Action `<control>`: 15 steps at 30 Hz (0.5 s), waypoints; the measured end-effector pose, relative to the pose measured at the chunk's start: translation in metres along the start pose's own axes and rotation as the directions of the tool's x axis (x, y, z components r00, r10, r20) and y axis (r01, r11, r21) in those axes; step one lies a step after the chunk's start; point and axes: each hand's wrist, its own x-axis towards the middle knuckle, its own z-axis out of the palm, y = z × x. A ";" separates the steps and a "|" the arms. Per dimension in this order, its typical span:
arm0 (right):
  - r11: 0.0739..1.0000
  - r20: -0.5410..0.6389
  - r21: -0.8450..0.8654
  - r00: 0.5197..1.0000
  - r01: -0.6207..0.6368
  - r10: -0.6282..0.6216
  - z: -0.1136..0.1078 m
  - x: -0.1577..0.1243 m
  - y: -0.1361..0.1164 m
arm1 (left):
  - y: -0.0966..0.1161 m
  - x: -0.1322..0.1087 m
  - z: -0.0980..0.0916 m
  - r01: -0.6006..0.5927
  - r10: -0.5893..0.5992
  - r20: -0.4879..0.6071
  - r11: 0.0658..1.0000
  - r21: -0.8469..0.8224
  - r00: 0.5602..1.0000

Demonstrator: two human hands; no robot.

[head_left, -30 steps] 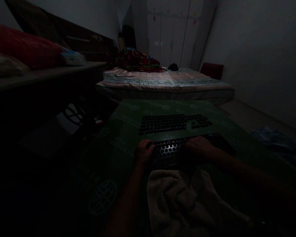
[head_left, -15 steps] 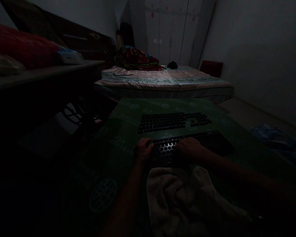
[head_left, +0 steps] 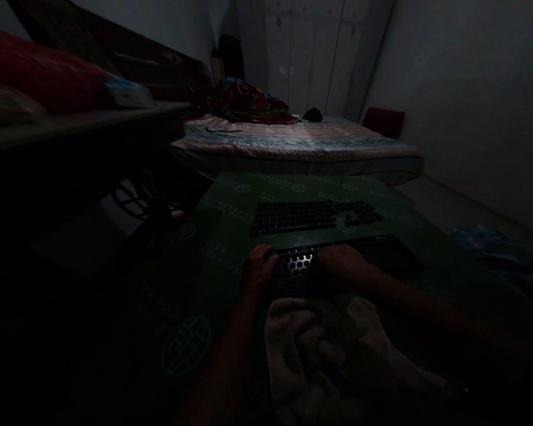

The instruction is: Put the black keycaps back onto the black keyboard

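Observation:
The room is very dark. A black keyboard base (head_left: 299, 266) with a perforated metal plate lies on a green mat (head_left: 231, 225) in front of me. My left hand (head_left: 257, 269) is curled around its left end. Palm down, my right hand (head_left: 340, 263) rests on the middle of the plate; its fingers are lost in shadow. Beyond the base, rows of black keycaps (head_left: 313, 216) are laid out on the mat in a keyboard shape. A crumpled pale towel (head_left: 324, 355) lies just below my hands.
A bed (head_left: 293, 145) with a striped cover and a bundle of colourful cloth (head_left: 249, 102) stands behind the mat. A dark table (head_left: 84, 127) with a red pillow (head_left: 39, 68) is at the left. White wardrobe doors (head_left: 311, 53) fill the back wall. Bluish cloth (head_left: 493, 245) lies on the floor at the right.
My right hand has slid leftward across the perforated plate, covering more of it. My left hand has stayed on the left end. The view has shifted slightly.

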 end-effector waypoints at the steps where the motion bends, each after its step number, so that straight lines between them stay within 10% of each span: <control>1: 1.000 -0.010 -0.003 1.000 0.015 -0.015 0.000 0.001 -0.004 | 0.000 0.000 0.000 0.002 -0.002 0.001 1.000 -0.005 1.000; 15: 0.998 -0.025 -0.030 0.998 0.059 -0.060 0.005 -0.010 -0.010 | 0.001 -0.001 0.000 0.004 -0.004 0.001 1.000 0.009 1.000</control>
